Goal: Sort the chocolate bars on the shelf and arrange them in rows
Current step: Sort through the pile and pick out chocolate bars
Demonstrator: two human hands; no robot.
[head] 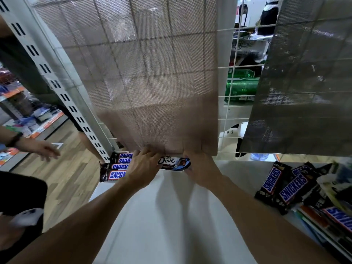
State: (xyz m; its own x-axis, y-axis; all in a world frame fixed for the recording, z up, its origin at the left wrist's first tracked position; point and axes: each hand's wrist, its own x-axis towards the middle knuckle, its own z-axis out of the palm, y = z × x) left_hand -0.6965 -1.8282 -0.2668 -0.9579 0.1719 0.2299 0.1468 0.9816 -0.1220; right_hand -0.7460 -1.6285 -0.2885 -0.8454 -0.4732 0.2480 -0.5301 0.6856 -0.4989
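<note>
A Dove chocolate bar (174, 163) lies flat at the back of the white shelf (167, 216), against the mesh back panel. My left hand (142, 164) grips its left end and my right hand (200, 168) holds its right end. To the left, several Snickers bars (118, 166) lie in a neat row at the shelf's back left corner, partly hidden by my left hand. A loose pile of Snickers bars (285, 187) and other wrappers sits at the right of the shelf.
A brown mesh sheet (144, 73) hangs on the wire grid behind the shelf. A slotted metal upright (57, 84) stands at the left. Another person's hand (43, 148) reaches in over the wooden aisle floor. Green cans (242, 88) show through the grid.
</note>
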